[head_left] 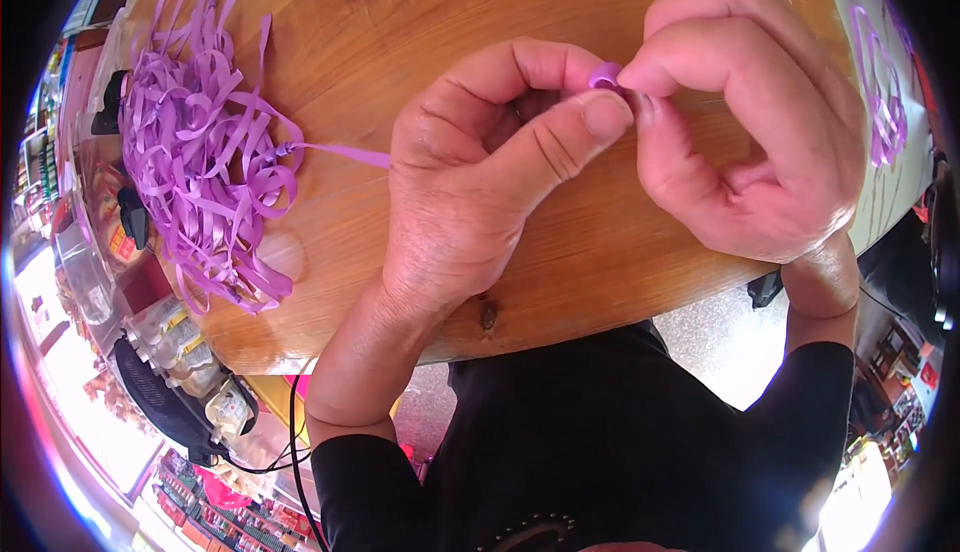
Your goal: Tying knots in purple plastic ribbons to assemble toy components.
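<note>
My right hand (790, 122) and left hand (460, 177) pinch a glossy purple ribbon loop (604, 73), the right apparently at its hidden end; a slackened pinch could unravel it.

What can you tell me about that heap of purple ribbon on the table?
The tangled heap of narrow, purple, satiny-looking ribbon lies loosely piled on the left side of the brown wooden table. Its flat strands loop, twist and cross in many directions, with shiny highlights and small gathered spots that may be knots. One strand stretches right from the heap toward the person's bare left hand and disappears behind it; where it ends is hidden.
</note>
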### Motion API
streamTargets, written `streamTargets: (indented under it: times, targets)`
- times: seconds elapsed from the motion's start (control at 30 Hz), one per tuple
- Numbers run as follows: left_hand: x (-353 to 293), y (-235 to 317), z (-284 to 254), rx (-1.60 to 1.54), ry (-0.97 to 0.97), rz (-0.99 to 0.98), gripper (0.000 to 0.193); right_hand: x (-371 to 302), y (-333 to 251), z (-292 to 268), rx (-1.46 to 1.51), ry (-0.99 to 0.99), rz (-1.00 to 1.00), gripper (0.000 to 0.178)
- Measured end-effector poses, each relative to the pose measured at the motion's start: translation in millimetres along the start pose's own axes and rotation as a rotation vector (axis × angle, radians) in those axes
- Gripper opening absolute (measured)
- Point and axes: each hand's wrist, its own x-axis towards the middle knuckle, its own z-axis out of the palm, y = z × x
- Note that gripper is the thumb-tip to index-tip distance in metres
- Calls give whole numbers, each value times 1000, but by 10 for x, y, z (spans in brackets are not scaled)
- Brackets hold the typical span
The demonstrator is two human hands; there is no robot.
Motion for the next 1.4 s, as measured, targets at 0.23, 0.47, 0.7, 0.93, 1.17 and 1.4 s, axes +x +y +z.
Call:
streamTargets:
  times: [0.23,0.47,0.7,0.93,1.17,1.4]
  targets:
    - [2,-27,-70,17,-111,129,22,0,-3,18,6,55,27,9]
    - [-41,-16,-16,27,14,114,21,37,-14,-3,9,72,33,9]
    - [-76,35,56,68,187,131,15,94,7,-73,1,-69,-16,20]
    - [-71,30,43,59,186,131,14,159,20,-182,-17,-208,-65,32]
    - [-60,-11,25,79,107,198,16,231,-73,-241,-174,-338,-185,27]
    - [-95,13,-129,507,111,414,10,4,-43,9,-12,-3,-6,20]
